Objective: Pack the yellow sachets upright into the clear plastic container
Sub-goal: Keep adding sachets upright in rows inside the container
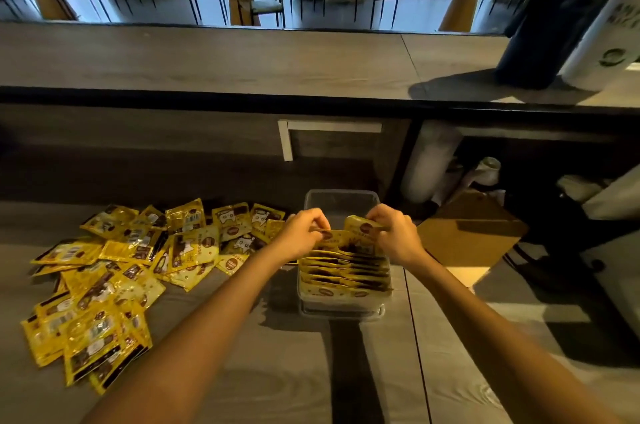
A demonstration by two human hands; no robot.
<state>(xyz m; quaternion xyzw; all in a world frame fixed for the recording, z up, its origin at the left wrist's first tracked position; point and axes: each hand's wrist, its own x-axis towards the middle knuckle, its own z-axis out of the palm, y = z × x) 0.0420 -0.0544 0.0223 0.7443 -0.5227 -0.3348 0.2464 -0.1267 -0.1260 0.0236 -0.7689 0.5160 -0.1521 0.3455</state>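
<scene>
- The left hand (pixel 304 233) and right hand (pixel 394 233) are both pinching, fingers closed, the top edge of a yellow sachet (pixel 349 238) over the clear container (pixel 341 198).
- Other sachets are standing upright in a row (pixel 346 271) inside it (near half).
- A loose pile (pixel 114 271) is lying on the worktop (pixel 277 371), left.
</scene>
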